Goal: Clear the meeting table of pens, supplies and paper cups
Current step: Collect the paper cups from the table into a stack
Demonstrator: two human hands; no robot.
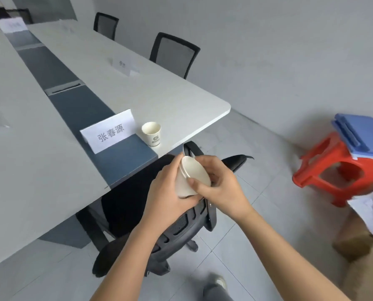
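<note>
**Task status: partly complete**

**Items in hand.** A nested stack of white paper cups, judged to be at least two from the doubled rim, is held tilted in the air. It is off the pale grey meeting-table surface, just past its near end and above the black mesh office chair. The stack is gripped by both hands. The fingers of the left hand are curled round the wall from the left and below. The thumb of the right hand is laid across the wall near the rim, and its other fingers are curled at the far side.

**Items outstanding.** One white printed paper cup stands upright on the surface near the end edge, just beside a folded white name card with black characters. It is not touched by either hand. This cup is judged to be the next item for collection, most probably by adding it to the stack.

**Other observations.** A second white name card stands further along the surface. No pens or supplies can be made out on the visible part. An item at the far left edge is too indistinct to identify. A red plastic stool carrying a blue plastic lid stands on the floor, well apart from the table.
</note>
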